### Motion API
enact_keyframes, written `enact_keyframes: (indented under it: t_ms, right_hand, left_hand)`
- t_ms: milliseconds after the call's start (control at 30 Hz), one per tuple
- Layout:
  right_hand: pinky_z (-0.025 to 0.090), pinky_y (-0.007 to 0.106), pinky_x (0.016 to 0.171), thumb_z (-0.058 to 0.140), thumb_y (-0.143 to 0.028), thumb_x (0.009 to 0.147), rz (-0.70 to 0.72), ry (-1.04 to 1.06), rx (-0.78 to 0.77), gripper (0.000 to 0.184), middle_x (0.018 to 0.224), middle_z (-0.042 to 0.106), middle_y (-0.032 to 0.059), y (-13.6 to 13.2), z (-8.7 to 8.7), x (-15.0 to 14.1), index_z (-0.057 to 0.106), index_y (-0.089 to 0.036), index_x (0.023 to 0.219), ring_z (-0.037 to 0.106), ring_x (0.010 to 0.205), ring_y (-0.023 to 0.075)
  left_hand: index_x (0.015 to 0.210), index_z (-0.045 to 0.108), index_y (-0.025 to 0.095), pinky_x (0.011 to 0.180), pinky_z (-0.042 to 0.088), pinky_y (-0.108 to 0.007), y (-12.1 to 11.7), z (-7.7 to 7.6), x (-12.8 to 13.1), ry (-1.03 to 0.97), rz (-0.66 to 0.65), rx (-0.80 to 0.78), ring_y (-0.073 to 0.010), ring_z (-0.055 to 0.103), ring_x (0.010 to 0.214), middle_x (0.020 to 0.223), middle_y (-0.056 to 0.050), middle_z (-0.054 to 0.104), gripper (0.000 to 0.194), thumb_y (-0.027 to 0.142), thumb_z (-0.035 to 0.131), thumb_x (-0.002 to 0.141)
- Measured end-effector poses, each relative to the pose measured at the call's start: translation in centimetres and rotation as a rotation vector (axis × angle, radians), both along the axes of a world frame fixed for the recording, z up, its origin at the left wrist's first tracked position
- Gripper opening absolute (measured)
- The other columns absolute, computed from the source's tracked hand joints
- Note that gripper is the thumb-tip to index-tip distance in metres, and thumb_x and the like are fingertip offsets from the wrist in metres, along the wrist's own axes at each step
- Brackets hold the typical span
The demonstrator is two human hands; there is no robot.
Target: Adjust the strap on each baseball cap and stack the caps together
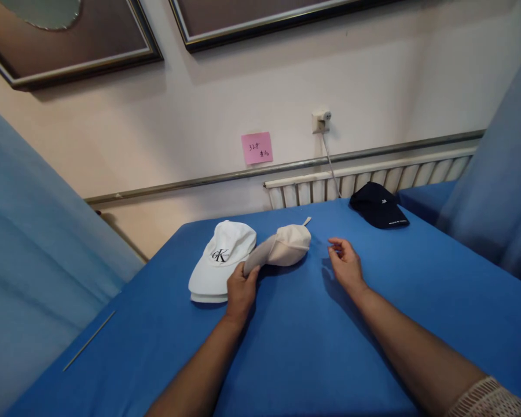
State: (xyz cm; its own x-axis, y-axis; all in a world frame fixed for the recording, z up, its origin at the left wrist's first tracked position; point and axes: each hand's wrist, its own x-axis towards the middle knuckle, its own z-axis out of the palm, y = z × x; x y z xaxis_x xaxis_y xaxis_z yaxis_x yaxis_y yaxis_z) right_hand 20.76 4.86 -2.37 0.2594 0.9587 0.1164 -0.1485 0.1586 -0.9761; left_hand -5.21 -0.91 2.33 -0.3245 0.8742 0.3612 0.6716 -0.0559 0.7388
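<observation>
A beige baseball cap (290,245) is tilted on its side over the blue sheet, its brim pinched in my left hand (242,291). Just left of it lie white baseball caps (224,255), apparently stacked, since two brims show; the top one has a black "CK" mark. My right hand (346,264) hovers to the right of the beige cap, apart from it, with fingers loosely curled and nothing visible in them. Farther back on the right rests a black baseball cap (378,205) with small white lettering.
The blue-covered table (312,347) meets a white radiator (304,193) and metal rail (191,182) along the wall. A thin stick (89,341) lies at left. Blue curtains (35,243) hang on both sides. A pink note (257,148) and a plugged socket (320,122) are on the wall.
</observation>
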Motion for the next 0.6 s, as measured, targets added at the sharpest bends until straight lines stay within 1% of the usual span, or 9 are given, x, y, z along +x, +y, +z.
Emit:
enact_keyframes:
  t_ms: [67, 133, 233, 300, 367, 400, 467, 500, 600]
  right_hand:
    - [0.045, 0.035, 0.094, 0.068, -0.028, 0.072, -0.074, -0.104, 0.201, 0.035, 0.125, 0.06, 0.0075, -0.3, 1.5, 1.2, 0.065, -0.025, 0.108, 0.054, 0.115, 0.023]
    - [0.04, 0.039, 0.102, 0.07, -0.031, 0.072, -0.037, -0.139, 0.288, 0.04, 0.133, 0.057, 0.0074, -0.7, 2.9, 2.1, 0.065, -0.026, 0.112, 0.046, 0.127, 0.0258]
    - [0.04, 0.037, 0.101, 0.074, -0.039, 0.071, 0.2, -0.012, 0.228, 0.048, 0.132, 0.059, 0.0064, -1.0, 4.0, 2.8, 0.065, -0.026, 0.116, 0.048, 0.127, 0.0265]
    - [0.045, 0.033, 0.092, 0.073, -0.046, 0.072, 0.392, 0.109, 0.149, 0.05, 0.125, 0.064, 0.0081, -1.0, 4.0, 2.8, 0.065, -0.023, 0.116, 0.056, 0.116, 0.0262]
    - [0.048, 0.03, 0.081, 0.072, -0.051, 0.072, 0.487, 0.201, 0.065, 0.05, 0.114, 0.069, 0.0091, -0.8, 3.3, 2.2, 0.067, -0.02, 0.111, 0.062, 0.1, 0.0243]
    - [0.048, 0.029, 0.076, 0.072, -0.052, 0.071, 0.483, 0.229, 0.026, 0.049, 0.106, 0.071, 0.0086, -0.6, 2.7, 1.8, 0.067, -0.018, 0.107, 0.064, 0.092, 0.0228]
    - [0.047, 0.027, 0.07, 0.074, -0.05, 0.067, 0.378, 0.248, -0.037, 0.045, 0.092, 0.072, 0.0055, 0.0, 1.4, 1.0, 0.067, -0.018, 0.097, 0.063, 0.08, 0.0197]
    - [0.047, 0.026, 0.067, 0.074, -0.05, 0.065, 0.287, 0.23, -0.061, 0.042, 0.085, 0.071, 0.0035, 0.4, 0.7, 0.6, 0.066, -0.018, 0.092, 0.063, 0.075, 0.0183]
    - [0.045, 0.025, 0.061, 0.076, -0.044, 0.059, 0.041, 0.137, -0.134, 0.035, 0.071, 0.067, -0.0009, 1.9, -1.1, 0.5, 0.062, -0.019, 0.079, 0.06, 0.066, 0.0164]
  left_hand:
    - [0.085, 0.064, 0.017, 0.064, 0.047, -0.027, -0.4, 2.8, 0.5, 0.001, 0.047, 0.081, -0.0178, 0.058, 0.07, 0.072, 0.0, 0.065, 0.029, 0.044, 0.059, 0.078]
    - [0.086, 0.065, 0.017, 0.067, 0.047, -0.026, -0.4, 5.9, 0.9, 0.045, 0.016, 0.127, -0.0174, 0.058, 0.072, 0.076, 0.0, 0.066, 0.028, 0.043, 0.061, 0.075]
    - [0.093, 0.068, 0.016, 0.07, 0.049, -0.027, 1.5, 9.9, 1.2, 0.077, -0.077, 0.143, -0.0188, 0.06, 0.078, 0.085, -0.002, 0.069, 0.037, 0.045, 0.067, 0.071]
    - [0.096, 0.069, 0.014, 0.07, 0.049, -0.028, 4.1, 11.4, 1.5, 0.051, -0.198, 0.081, -0.0199, 0.062, 0.079, 0.087, -0.003, 0.07, 0.043, 0.045, 0.07, 0.067]
    - [0.096, 0.069, 0.013, 0.072, 0.05, -0.029, 7.5, 11.7, 2.0, 0.02, -0.303, 0.017, -0.0201, 0.063, 0.08, 0.089, -0.004, 0.071, 0.043, 0.045, 0.072, 0.066]
    - [0.096, 0.069, 0.013, 0.074, 0.051, -0.03, 9.2, 11.5, 2.5, 0.012, -0.325, -0.009, -0.0205, 0.063, 0.081, 0.09, -0.004, 0.072, 0.043, 0.043, 0.072, 0.066]
    - [0.097, 0.069, 0.012, 0.079, 0.051, -0.033, 12.6, 10.5, 3.8, 0.03, -0.336, -0.028, -0.0217, 0.064, 0.086, 0.094, -0.005, 0.073, 0.04, 0.038, 0.072, 0.067]
    - [0.098, 0.069, 0.011, 0.083, 0.051, -0.034, 14.0, 9.8, 4.5, 0.044, -0.336, -0.024, -0.0224, 0.065, 0.088, 0.097, -0.007, 0.073, 0.037, 0.034, 0.071, 0.07]
    - [0.11, 0.065, 0.011, 0.098, 0.045, -0.038, 16.4, 7.1, 6.8, 0.078, -0.349, 0.015, -0.0247, 0.063, 0.106, 0.114, -0.012, 0.069, 0.038, 0.021, 0.067, 0.073]
